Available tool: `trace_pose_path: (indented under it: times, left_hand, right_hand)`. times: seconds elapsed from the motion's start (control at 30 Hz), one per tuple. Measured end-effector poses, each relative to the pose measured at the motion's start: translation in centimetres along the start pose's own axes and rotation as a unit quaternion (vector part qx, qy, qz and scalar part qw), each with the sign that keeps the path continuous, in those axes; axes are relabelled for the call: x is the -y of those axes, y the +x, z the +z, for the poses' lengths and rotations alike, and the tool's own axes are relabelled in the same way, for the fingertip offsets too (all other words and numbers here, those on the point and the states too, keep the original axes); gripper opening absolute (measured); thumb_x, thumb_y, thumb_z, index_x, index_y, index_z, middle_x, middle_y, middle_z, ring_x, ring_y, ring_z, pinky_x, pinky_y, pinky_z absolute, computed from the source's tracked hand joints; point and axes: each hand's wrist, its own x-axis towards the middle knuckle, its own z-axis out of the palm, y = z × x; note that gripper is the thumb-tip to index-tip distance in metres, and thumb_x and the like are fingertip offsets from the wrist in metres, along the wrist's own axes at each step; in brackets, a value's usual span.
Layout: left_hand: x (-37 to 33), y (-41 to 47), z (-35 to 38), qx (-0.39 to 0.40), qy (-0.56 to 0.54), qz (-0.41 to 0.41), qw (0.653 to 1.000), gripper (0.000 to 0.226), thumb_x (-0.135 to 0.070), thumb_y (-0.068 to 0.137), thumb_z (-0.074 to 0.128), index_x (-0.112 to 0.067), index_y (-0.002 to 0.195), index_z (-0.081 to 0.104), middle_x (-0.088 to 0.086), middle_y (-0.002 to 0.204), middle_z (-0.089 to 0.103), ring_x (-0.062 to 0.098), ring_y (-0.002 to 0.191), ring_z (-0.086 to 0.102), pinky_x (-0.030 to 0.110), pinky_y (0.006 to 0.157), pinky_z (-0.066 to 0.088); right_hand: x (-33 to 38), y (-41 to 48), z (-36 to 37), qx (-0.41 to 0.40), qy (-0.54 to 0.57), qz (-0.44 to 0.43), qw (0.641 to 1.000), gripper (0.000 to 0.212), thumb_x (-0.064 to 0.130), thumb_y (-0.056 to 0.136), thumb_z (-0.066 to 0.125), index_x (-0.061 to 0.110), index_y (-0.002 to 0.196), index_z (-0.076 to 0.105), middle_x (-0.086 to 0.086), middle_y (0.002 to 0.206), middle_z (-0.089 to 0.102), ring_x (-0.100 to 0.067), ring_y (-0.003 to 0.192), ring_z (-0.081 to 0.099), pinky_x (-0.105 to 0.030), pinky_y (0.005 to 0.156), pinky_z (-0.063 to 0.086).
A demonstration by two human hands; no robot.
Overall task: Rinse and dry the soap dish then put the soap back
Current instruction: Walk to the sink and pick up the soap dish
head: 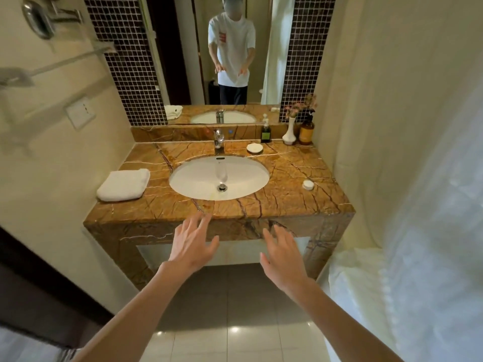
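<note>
A small white round soap dish (254, 148) sits on the brown marble counter (292, 194), to the right of the chrome tap (218, 140). A round white soap (308, 184) lies apart from it near the counter's right edge. A folded white towel (123, 184) rests at the counter's left. The white oval basin (198, 176) is between them. My left hand (192, 245) and my right hand (283, 257) hover in front of the counter's front edge, fingers spread, holding nothing.
A green pump bottle (265, 132), a white vase with pink flowers (289, 131) and an amber bottle (306, 131) stand at the back right. A white curtain (418, 178) hangs on the right. A mirror (230, 48) shows a person in a white shirt.
</note>
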Motion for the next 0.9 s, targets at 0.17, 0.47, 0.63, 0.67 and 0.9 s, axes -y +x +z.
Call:
trace_pose_path:
  times: [0.17, 0.47, 0.63, 0.67, 0.9]
  left_hand:
    - [0.3, 6.6, 0.5, -0.006, 0.000, 0.014, 1.000, 0.063, -0.052, 0.085, 0.042, -0.026, 0.140, 0.028, 0.009, 0.149, 0.035, 0.028, 0.136, 0.031, 0.050, 0.108, 0.028]
    - [0.4, 16.1, 1.6, -0.007, 0.001, 0.008, 1.000, 0.063, -0.048, 0.085, 0.049, -0.023, 0.140, 0.033, 0.009, 0.148, 0.038, 0.027, 0.135, 0.033, 0.048, 0.109, 0.030]
    - [0.6, 22.3, 3.2, 0.001, -0.015, 0.026, 1.000, 0.060, -0.047, 0.085, 0.049, -0.023, 0.139, 0.034, 0.012, 0.146, 0.038, 0.029, 0.134, 0.032, 0.047, 0.108, 0.027]
    - [0.7, 23.6, 3.5, 0.003, -0.017, 0.030, 0.999, 0.060, -0.046, 0.085, 0.049, -0.022, 0.138, 0.034, 0.012, 0.146, 0.038, 0.029, 0.134, 0.032, 0.047, 0.108, 0.027]
    - [0.2, 32.1, 5.0, 0.014, -0.044, 0.053, 0.998, 0.059, -0.045, 0.086, 0.050, -0.023, 0.139, 0.036, 0.009, 0.147, 0.038, 0.028, 0.134, 0.033, 0.047, 0.109, 0.028]
  right_hand:
    - [-2.1, 6.7, 0.3, -0.014, -0.005, -0.006, 1.000, 0.060, 0.032, 0.096, 0.048, 0.010, 0.148, 0.028, -0.021, 0.153, 0.032, -0.033, 0.144, 0.024, -0.044, 0.119, 0.018]
    - [-4.5, 15.6, 1.2, -0.013, -0.002, 0.013, 1.000, 0.059, 0.031, 0.094, 0.052, 0.016, 0.146, 0.030, -0.016, 0.154, 0.032, -0.030, 0.145, 0.022, -0.039, 0.117, 0.006]
    - [-6.1, 20.7, 1.9, -0.024, 0.001, 0.023, 0.999, 0.064, 0.023, 0.086, 0.065, 0.014, 0.143, 0.037, -0.018, 0.143, 0.047, -0.033, 0.136, 0.038, -0.042, 0.115, 0.021]
    - [-6.4, 21.7, 2.1, -0.019, 0.000, 0.026, 0.999, 0.064, 0.024, 0.087, 0.064, 0.014, 0.143, 0.035, -0.019, 0.145, 0.045, -0.034, 0.138, 0.036, -0.044, 0.115, 0.021]
    - [-8.7, 28.0, 2.0, -0.020, 0.000, 0.062, 0.998, 0.059, 0.026, 0.091, 0.057, 0.014, 0.144, 0.033, -0.020, 0.148, 0.039, -0.035, 0.140, 0.030, -0.040, 0.112, 0.006]
